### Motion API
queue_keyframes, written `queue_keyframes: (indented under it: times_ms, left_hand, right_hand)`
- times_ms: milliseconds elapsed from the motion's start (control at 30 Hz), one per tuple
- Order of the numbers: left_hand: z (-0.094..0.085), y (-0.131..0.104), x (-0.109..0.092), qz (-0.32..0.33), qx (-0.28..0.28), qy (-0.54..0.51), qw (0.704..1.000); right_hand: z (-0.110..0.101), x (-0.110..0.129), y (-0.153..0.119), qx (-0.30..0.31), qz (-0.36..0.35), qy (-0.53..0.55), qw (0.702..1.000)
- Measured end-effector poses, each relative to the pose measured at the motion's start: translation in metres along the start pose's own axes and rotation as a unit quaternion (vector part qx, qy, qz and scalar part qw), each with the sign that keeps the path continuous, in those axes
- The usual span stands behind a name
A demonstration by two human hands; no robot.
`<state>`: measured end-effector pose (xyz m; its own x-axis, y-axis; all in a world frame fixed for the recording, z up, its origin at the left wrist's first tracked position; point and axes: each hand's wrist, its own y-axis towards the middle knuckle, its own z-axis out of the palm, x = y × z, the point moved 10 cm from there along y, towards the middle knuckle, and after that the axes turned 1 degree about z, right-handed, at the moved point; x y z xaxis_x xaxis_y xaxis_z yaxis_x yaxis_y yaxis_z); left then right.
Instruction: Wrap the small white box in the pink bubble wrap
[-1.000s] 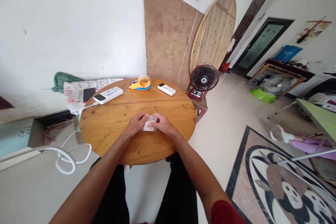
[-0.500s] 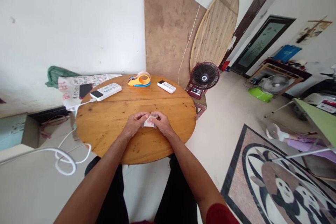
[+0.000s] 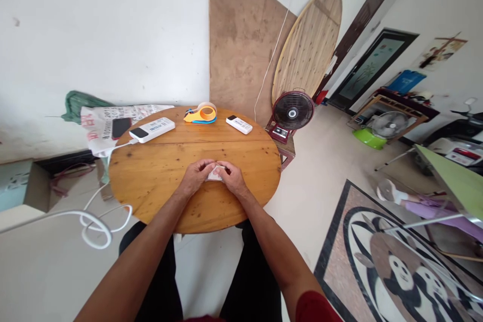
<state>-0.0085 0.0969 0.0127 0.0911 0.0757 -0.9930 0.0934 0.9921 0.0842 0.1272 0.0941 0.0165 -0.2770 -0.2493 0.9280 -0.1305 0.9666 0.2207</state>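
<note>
Near the middle of the round wooden table point(image 3: 158, 161), a small white card-like item point(image 3: 214, 175) with reddish marks is held between both hands. My left hand point(image 3: 196, 173) grips its left side, fingers curled and thumb on top. On its right side, my right hand point(image 3: 231, 176) has its thumb over the item's face. The fingertips of both hands nearly meet at the far edge and partly hide the item.
Toward the back of the table lie a white device with a cable point(image 3: 153, 130), an orange tape dispenser point(image 3: 202, 113) and a smaller white device point(image 3: 239, 125). A dark phone point(image 3: 121, 128) rests at the left. A fan point(image 3: 293, 111) stands beyond the right edge.
The view has shifted slightly. Both hands still hold the small white item at about the same place, with the right fingers a little more closed over its far edge.
</note>
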Motion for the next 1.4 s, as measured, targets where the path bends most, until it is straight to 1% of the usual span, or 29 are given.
queue_keyframes:
  times_ms: [133,267,367,433,567,767,867,1000,1067,1200,1400]
  left_hand:
    - [0.000,-0.001,-0.003,0.005,0.008,0.015,1.000]
    - [0.000,-0.004,-0.001,-0.024,0.025,0.000,0.999]
    - [-0.001,-0.005,0.002,-0.039,0.029,-0.017,0.999]
    - [-0.001,-0.005,0.003,-0.036,0.032,-0.020,0.999]
    - [0.001,-0.003,0.004,-0.030,0.044,-0.021,0.998]
    - [0.006,-0.007,0.001,-0.025,0.086,-0.018,0.996]
    - [0.003,-0.007,0.003,-0.036,0.071,-0.021,0.997]
    - [0.003,-0.006,0.004,-0.040,0.066,-0.027,0.997]
    - [0.003,-0.007,0.003,-0.043,0.062,-0.035,0.997]
    - [0.003,-0.009,-0.001,-0.049,0.056,-0.039,0.996]
    - [0.005,-0.011,-0.006,-0.052,0.060,-0.047,0.996]
  right_hand:
    - [0.001,0.013,-0.002,0.011,-0.043,-0.019,0.999]
    - [0.002,0.022,-0.003,0.029,-0.063,-0.009,0.998]
    - [0.002,0.026,-0.003,0.024,-0.080,-0.007,0.996]
    - [0.001,0.023,-0.002,0.016,-0.077,0.002,0.997]
    - [0.001,0.010,-0.001,0.010,-0.038,0.041,0.998]
    - [0.001,0.009,-0.001,0.011,-0.048,0.054,0.997]
    - [-0.001,0.002,-0.001,0.006,-0.026,0.096,0.995]
    - [-0.015,-0.003,-0.001,-0.039,-0.013,0.133,0.990]
    - [-0.019,-0.005,-0.002,-0.049,0.001,0.140,0.989]
    - [-0.010,-0.009,-0.001,-0.009,0.013,0.148,0.989]
    - [-0.007,-0.004,-0.001,0.016,-0.015,0.097,0.995]
